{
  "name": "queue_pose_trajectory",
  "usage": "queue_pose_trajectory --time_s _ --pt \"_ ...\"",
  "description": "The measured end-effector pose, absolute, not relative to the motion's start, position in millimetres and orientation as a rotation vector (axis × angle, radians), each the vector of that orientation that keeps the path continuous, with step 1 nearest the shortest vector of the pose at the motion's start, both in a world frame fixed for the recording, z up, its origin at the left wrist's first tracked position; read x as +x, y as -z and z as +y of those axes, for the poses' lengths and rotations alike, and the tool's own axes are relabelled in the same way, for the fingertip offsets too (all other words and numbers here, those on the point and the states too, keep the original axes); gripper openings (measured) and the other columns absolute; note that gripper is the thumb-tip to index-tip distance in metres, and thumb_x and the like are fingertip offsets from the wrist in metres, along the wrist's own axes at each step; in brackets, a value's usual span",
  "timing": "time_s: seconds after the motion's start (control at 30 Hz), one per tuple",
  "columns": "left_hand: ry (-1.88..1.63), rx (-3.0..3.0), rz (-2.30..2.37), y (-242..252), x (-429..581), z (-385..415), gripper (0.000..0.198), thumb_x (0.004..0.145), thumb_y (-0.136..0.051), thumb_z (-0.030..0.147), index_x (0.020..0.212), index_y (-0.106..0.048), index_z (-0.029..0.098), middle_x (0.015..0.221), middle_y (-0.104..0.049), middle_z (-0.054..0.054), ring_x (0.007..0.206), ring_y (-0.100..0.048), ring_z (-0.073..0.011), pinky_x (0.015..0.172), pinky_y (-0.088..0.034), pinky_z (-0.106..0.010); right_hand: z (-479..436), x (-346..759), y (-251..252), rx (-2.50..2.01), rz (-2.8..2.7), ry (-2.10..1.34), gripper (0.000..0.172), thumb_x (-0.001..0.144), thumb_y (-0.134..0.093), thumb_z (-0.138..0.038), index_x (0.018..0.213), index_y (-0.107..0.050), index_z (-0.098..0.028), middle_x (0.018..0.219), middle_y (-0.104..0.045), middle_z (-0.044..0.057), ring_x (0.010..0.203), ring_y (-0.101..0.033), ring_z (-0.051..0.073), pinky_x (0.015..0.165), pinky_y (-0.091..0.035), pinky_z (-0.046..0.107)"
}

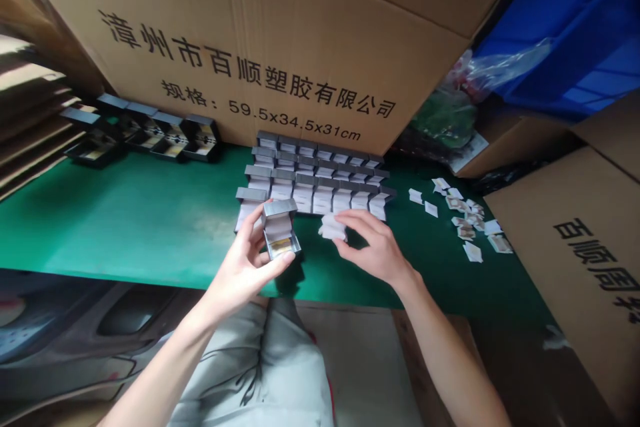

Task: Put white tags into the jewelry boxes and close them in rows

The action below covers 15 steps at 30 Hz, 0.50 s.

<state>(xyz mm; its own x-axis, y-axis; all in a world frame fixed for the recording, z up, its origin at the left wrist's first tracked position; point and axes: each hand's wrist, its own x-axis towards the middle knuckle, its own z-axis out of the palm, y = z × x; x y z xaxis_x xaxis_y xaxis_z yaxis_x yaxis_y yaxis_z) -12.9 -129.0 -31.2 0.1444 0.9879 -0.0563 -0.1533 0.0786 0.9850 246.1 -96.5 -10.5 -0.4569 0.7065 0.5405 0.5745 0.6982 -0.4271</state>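
My left hand (250, 257) is closed around a small dark jewelry box (281, 230) with its lid raised. White lining shows inside the lid, and something gold-coloured lies in the base. Just right of it, my right hand (375, 243) pinches a small white padded insert (333, 227) between thumb and fingers. The insert and the box are apart. Beyond both hands, several open boxes with white inside (323, 190) stand in close rows on the green table (165, 220).
Several open dark boxes (173, 137) stand at the table's back left. Loose white inserts (467, 217) lie scattered on the right. A large cardboard carton (240, 20) rises behind the rows, and another carton (575, 247) borders the right side. A blue bin (555, 27) is at the upper right.
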Motion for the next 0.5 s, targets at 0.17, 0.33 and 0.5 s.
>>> queue_pose_trajectory --time_s 0.17,0.33,0.5 --pt "-1.168 1.103 1.042 34 -12 -131 0.09 0.084 -0.08 0.039 0.157 -0.027 0.033 0.159 -0.044 -0.015 0.136 -0.056 -0.0321 0.094 -0.061 -0.033 -56 222 -7 -0.78 -2.19 -0.292 0.037 0.088 -0.069 -0.021 0.125 -0.067 -0.028 0.122 -0.07 0.007 0.113 -0.069 0.023 0.099 -0.06 0.04" --pt "-1.171 1.124 1.064 33 -11 -131 0.089 0.084 -0.079 0.041 0.156 -0.029 0.032 0.159 -0.045 -0.015 0.138 -0.054 -0.0327 0.094 -0.061 -0.032 -53 204 7 -0.725 -2.041 -0.488 0.036 0.084 -0.071 -0.019 0.119 -0.069 -0.028 0.119 -0.07 0.005 0.094 -0.07 0.019 0.081 -0.064 0.034" --pt "-1.154 1.116 1.03 30 -12 -131 0.088 0.084 -0.08 0.038 0.156 -0.03 0.032 0.157 -0.048 -0.014 0.136 -0.056 -0.0319 0.096 -0.06 -0.033 -62 201 23 -0.728 -2.078 -0.633 0.044 0.082 -0.07 -0.018 0.125 -0.065 -0.028 0.122 -0.07 0.006 0.098 -0.069 0.02 0.082 -0.064 0.034"
